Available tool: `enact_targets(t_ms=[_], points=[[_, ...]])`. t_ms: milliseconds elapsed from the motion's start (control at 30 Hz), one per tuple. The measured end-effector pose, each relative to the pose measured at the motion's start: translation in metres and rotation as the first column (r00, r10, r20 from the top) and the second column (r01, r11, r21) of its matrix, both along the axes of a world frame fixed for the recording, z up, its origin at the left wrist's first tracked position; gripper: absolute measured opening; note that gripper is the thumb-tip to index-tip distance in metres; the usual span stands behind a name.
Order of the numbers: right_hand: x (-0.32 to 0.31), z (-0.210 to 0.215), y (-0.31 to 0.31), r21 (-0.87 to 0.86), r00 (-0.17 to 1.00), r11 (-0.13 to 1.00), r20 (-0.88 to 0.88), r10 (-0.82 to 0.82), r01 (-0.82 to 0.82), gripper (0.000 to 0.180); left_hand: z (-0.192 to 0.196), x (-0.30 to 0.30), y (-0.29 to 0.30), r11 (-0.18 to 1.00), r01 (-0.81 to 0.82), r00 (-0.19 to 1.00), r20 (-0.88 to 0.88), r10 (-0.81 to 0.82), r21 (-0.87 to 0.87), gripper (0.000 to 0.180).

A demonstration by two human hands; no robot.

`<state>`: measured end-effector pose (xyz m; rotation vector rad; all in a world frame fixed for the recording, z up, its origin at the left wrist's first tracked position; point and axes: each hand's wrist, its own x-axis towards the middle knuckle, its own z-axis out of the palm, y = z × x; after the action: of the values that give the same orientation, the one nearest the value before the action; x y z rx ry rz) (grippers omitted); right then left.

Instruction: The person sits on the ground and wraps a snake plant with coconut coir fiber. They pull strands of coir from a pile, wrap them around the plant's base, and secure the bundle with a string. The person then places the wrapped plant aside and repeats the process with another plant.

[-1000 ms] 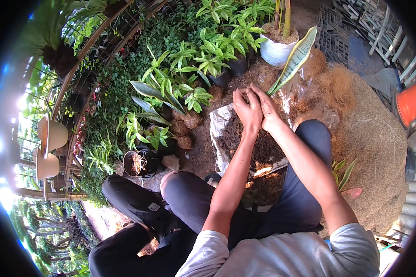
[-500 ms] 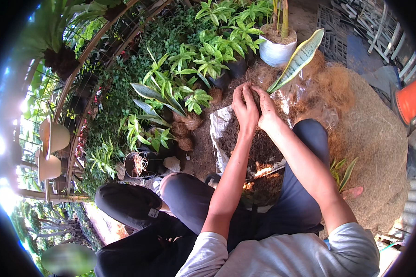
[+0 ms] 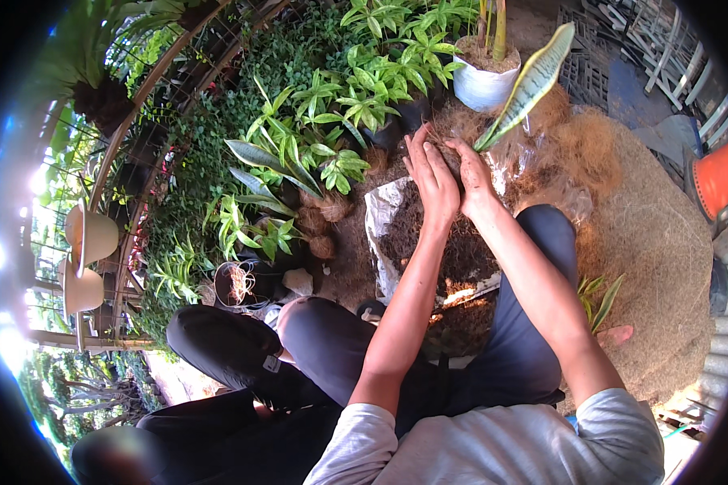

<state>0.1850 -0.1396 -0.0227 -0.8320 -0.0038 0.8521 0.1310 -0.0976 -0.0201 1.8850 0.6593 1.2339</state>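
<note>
Both hands are cupped together around a fibrous root ball (image 3: 453, 153): the left hand (image 3: 430, 174) and the right hand (image 3: 471, 174) press it from either side, held above an open white sack (image 3: 378, 212) filled with dark brown coconut husk. From the root ball 1 stiff variegated leaf (image 3: 530, 81) rises, its long axis slanting up and to the right. Behind it stands a white pot (image 3: 479, 85) holding fibre and upright green stems. A black pot (image 3: 236, 284) with pale roots sits lower left. An orange pot (image 3: 718, 174) lies at the right edge.
</note>
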Motion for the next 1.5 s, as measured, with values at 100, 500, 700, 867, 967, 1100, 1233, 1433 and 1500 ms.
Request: enact_targets(t_ms=[100,500,700,867,967,1100,1233,1433,1500], points=[[0.005,-0.004,-0.002,-0.007,0.996,0.998,-0.065,0.057,-0.058,0.023,-0.004,0.0,0.0,0.985,0.111,0.994,0.024,-0.109,-0.13,0.037],[0.001,0.014,0.002,0.286,0.928,0.951,-0.31,0.206,-0.115,0.026,0.026,-0.023,0.016,0.937,0.334,0.934,0.172,-0.314,-0.101,0.056],[-0.002,0.005,-0.001,0.193,0.969,0.98,-0.23,0.091,-0.046,0.024,0.026,-0.013,0.005,0.968,0.211,0.975,0.035,-0.217,0.134,0.025],[-0.004,0.012,-0.006,0.059,0.977,0.997,-0.206,0.052,-0.041,0.022,0.015,-0.005,-0.006,0.991,0.13,0.982,0.144,-0.127,-0.017,0.024],[0.002,0.015,-0.011,0.056,0.979,0.995,-0.184,0.086,-0.076,0.022,0.011,0.0,-0.013,0.998,0.06,0.975,0.212,-0.061,0.014,0.025],[-0.016,0.033,-0.018,0.04,0.997,0.999,-0.08,0.018,-0.015,0.029,0.005,0.0,-0.008,0.997,0.074,0.985,0.153,-0.073,0.0,0.029],[0.0,0.0,-0.016,0.122,0.997,0.992,-0.056,0.047,-0.04,0.034,0.001,-0.004,-0.001,0.95,0.001,0.997,-0.077,0.024,0.312,0.041],[0.009,-0.001,-0.015,-0.06,0.979,0.997,-0.193,-0.062,0.052,0.026,0.01,-0.019,0.007,0.85,0.321,0.922,-0.066,-0.381,-0.418,0.069],[0.014,-0.004,-0.018,-0.051,0.961,0.995,-0.259,-0.098,0.088,0.02,-0.022,-0.024,0.042,0.615,0.458,0.875,0.205,-0.438,-0.642,0.08]])
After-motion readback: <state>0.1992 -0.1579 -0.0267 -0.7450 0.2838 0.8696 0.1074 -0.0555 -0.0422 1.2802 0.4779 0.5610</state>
